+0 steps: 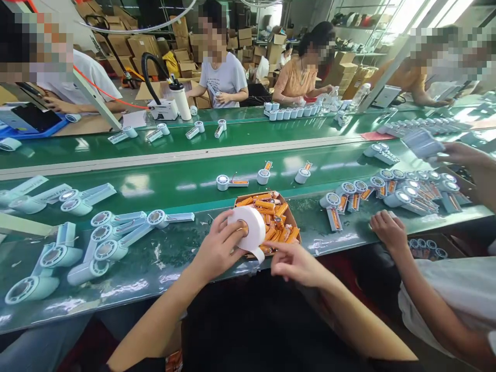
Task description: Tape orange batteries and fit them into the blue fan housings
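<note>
My left hand [220,248] is closed on a roll of white tape [253,227], with fingers reaching into its core. A short loose end of the tape hangs at the roll's lower right. Beside that loose end is my right hand [296,264], its index finger stretched out towards the roll and the other fingers curled. Whether the fingertip touches the tape I cannot tell. Behind and below the roll stands a cardboard box [297,238] filled with orange battery cells [277,209], partly hidden by the roll and my hands.
Light-blue handheld fan bodies [110,250] lie on the green bench at left. More, with orange cells inside, are clustered at right [411,194]. Three sit on the belt [263,177]. A co-worker's hand [388,230] rests close on my right; other people work across the line.
</note>
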A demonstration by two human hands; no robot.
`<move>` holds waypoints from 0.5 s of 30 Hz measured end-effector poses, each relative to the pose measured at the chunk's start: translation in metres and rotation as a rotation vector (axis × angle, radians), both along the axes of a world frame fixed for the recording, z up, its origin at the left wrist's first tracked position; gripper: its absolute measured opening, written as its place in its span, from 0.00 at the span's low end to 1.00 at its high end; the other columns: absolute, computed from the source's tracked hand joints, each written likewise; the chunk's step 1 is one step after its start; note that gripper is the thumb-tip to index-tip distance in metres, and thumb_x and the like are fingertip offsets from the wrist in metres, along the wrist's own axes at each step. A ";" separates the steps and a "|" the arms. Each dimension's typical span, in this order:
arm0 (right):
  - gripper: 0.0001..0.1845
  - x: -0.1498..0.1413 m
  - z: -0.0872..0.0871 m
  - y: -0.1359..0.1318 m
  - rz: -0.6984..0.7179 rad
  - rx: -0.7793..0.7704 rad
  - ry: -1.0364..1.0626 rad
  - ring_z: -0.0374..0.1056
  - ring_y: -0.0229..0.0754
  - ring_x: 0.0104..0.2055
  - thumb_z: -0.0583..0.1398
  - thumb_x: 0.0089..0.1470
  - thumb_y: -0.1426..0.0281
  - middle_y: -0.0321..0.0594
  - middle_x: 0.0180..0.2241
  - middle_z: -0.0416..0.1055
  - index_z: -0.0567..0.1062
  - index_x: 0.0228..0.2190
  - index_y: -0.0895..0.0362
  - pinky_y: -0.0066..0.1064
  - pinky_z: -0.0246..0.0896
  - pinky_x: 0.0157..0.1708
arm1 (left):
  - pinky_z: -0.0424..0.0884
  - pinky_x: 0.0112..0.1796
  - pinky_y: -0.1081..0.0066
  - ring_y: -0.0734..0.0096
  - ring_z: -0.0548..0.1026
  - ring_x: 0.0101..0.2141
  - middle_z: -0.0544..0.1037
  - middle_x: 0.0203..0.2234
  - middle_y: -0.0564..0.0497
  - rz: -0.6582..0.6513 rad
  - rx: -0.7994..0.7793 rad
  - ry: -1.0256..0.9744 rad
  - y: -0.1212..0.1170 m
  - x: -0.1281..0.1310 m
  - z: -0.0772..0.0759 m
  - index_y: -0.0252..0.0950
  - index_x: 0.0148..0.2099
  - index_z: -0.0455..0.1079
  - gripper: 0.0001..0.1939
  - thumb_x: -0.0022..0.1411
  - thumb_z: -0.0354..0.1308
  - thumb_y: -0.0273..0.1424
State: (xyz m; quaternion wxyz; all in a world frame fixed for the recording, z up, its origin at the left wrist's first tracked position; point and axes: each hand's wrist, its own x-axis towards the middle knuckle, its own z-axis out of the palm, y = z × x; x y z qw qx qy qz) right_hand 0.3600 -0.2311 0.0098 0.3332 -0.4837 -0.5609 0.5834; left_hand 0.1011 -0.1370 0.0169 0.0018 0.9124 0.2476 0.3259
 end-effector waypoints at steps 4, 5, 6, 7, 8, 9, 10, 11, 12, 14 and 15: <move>0.23 -0.033 0.007 -0.002 0.399 0.176 -0.104 0.64 0.34 0.19 0.60 0.67 0.55 0.33 0.18 0.72 0.84 0.29 0.56 0.26 0.58 0.23 | 0.66 0.66 0.39 0.48 0.69 0.65 0.82 0.49 0.46 0.129 0.038 -0.121 0.003 -0.022 0.008 0.40 0.54 0.73 0.14 0.67 0.61 0.24; 0.21 -0.033 0.010 0.004 0.490 0.256 -0.170 0.66 0.35 0.21 0.61 0.67 0.56 0.33 0.19 0.73 0.84 0.29 0.55 0.26 0.58 0.25 | 0.68 0.66 0.41 0.49 0.69 0.65 0.81 0.49 0.47 0.182 0.007 -0.152 0.002 -0.027 0.008 0.40 0.53 0.73 0.13 0.68 0.61 0.25; 0.19 -0.031 0.012 0.012 0.537 0.330 -0.250 0.68 0.36 0.22 0.62 0.66 0.57 0.33 0.21 0.76 0.85 0.30 0.54 0.26 0.59 0.26 | 0.69 0.65 0.43 0.50 0.70 0.65 0.81 0.50 0.47 0.232 -0.027 -0.180 0.001 -0.031 0.008 0.40 0.53 0.73 0.12 0.68 0.61 0.26; 0.16 -0.026 0.014 0.024 0.508 0.399 -0.343 0.70 0.37 0.24 0.64 0.65 0.57 0.34 0.23 0.78 0.86 0.32 0.52 0.26 0.61 0.28 | 0.71 0.64 0.45 0.50 0.69 0.65 0.81 0.50 0.47 0.274 -0.055 -0.201 -0.002 -0.034 0.008 0.41 0.53 0.73 0.12 0.69 0.61 0.27; 0.13 -0.019 0.016 0.039 0.407 0.463 -0.451 0.73 0.39 0.28 0.65 0.64 0.58 0.36 0.28 0.81 0.86 0.36 0.52 0.27 0.63 0.31 | 0.72 0.64 0.46 0.49 0.69 0.66 0.81 0.50 0.47 0.301 -0.073 -0.208 -0.005 -0.036 0.007 0.41 0.53 0.73 0.12 0.69 0.62 0.28; 0.11 -0.012 0.018 0.057 0.267 0.525 -0.568 0.76 0.42 0.33 0.66 0.63 0.59 0.39 0.33 0.83 0.86 0.39 0.51 0.30 0.66 0.35 | 0.72 0.64 0.46 0.49 0.69 0.66 0.81 0.50 0.47 0.309 -0.081 -0.202 -0.008 -0.036 0.005 0.41 0.53 0.73 0.12 0.68 0.62 0.28; 0.11 -0.004 0.019 0.075 0.122 0.577 -0.690 0.77 0.46 0.39 0.67 0.62 0.62 0.42 0.39 0.84 0.86 0.43 0.52 0.33 0.68 0.41 | 0.72 0.64 0.46 0.49 0.69 0.66 0.81 0.50 0.47 0.303 -0.081 -0.189 -0.012 -0.035 0.003 0.41 0.53 0.73 0.12 0.68 0.62 0.28; 0.12 0.003 0.020 0.093 0.028 0.617 -0.806 0.77 0.50 0.45 0.67 0.61 0.66 0.46 0.45 0.84 0.85 0.46 0.53 0.37 0.69 0.47 | 0.72 0.64 0.46 0.49 0.69 0.65 0.81 0.49 0.47 0.290 -0.082 -0.170 -0.015 -0.033 0.001 0.41 0.53 0.74 0.13 0.67 0.63 0.27; 0.14 0.010 0.020 0.110 -0.006 0.639 -0.905 0.76 0.53 0.50 0.68 0.60 0.69 0.49 0.48 0.83 0.84 0.48 0.53 0.40 0.68 0.52 | 0.72 0.63 0.45 0.48 0.69 0.65 0.81 0.49 0.46 0.275 -0.087 -0.149 -0.018 -0.031 -0.002 0.41 0.53 0.74 0.14 0.66 0.63 0.26; 0.15 0.021 0.018 0.135 0.031 0.628 -1.011 0.75 0.55 0.51 0.67 0.58 0.74 0.51 0.47 0.83 0.85 0.47 0.54 0.43 0.67 0.55 | 0.74 0.63 0.45 0.47 0.70 0.64 0.81 0.48 0.46 0.244 -0.106 -0.109 -0.022 -0.026 -0.007 0.41 0.54 0.75 0.17 0.64 0.63 0.24; 0.13 0.026 0.016 0.142 0.030 0.609 -1.006 0.76 0.54 0.50 0.66 0.58 0.75 0.50 0.44 0.84 0.85 0.44 0.54 0.42 0.68 0.54 | 0.74 0.62 0.44 0.47 0.70 0.64 0.81 0.48 0.46 0.233 -0.113 -0.092 -0.024 -0.025 -0.010 0.41 0.55 0.75 0.19 0.63 0.62 0.22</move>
